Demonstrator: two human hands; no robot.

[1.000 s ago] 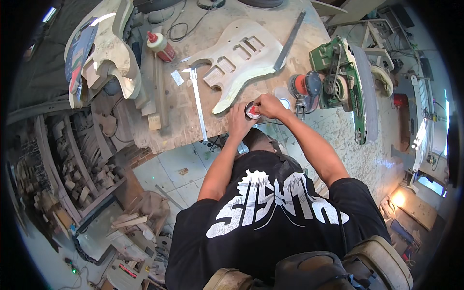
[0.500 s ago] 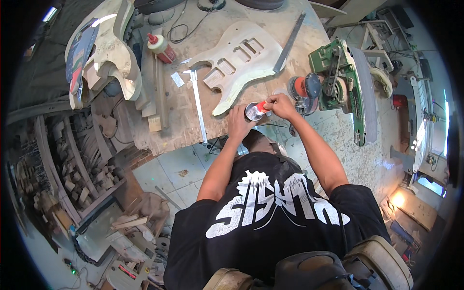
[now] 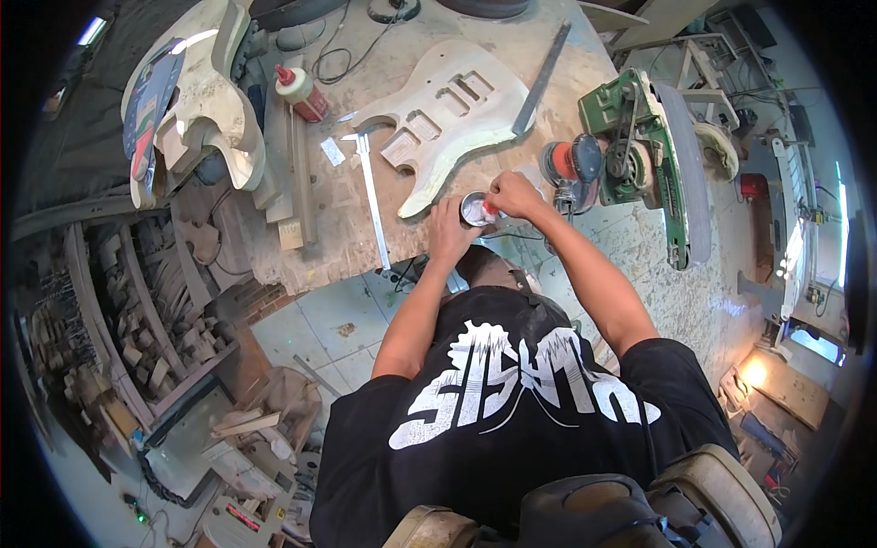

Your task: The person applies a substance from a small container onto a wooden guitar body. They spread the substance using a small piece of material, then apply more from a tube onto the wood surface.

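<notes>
Near the bench's front edge, my left hand point(image 3: 449, 230) is wrapped round the side of a small round can point(image 3: 474, 211) whose open mouth faces up, with pale grey stuff inside. My right hand point(image 3: 514, 195) pinches a small red spreader point(image 3: 490, 209), its lower end inside the can's mouth. My right fingers partly hide it. Just beyond the hands lies an unpainted wooden guitar body point(image 3: 448, 114) with routed cavities and a pale greenish edge. A caliper point(image 3: 372, 196) rests to the left of the left hand.
A white-and-red glue bottle point(image 3: 302, 94) stands at the back left beside wood strips point(image 3: 302, 183). A dark flat bar point(image 3: 544, 78) overlaps the guitar body's right end. An orbital sander point(image 3: 573, 163) and a green belt sander point(image 3: 644, 151) stand at right. More guitar bodies point(image 3: 206, 100) are at far left.
My right hand has moved slightly left and down, pushing the red spreader deeper into the can, so less of it shows. My left hand still holds the can in nearly the same place.
</notes>
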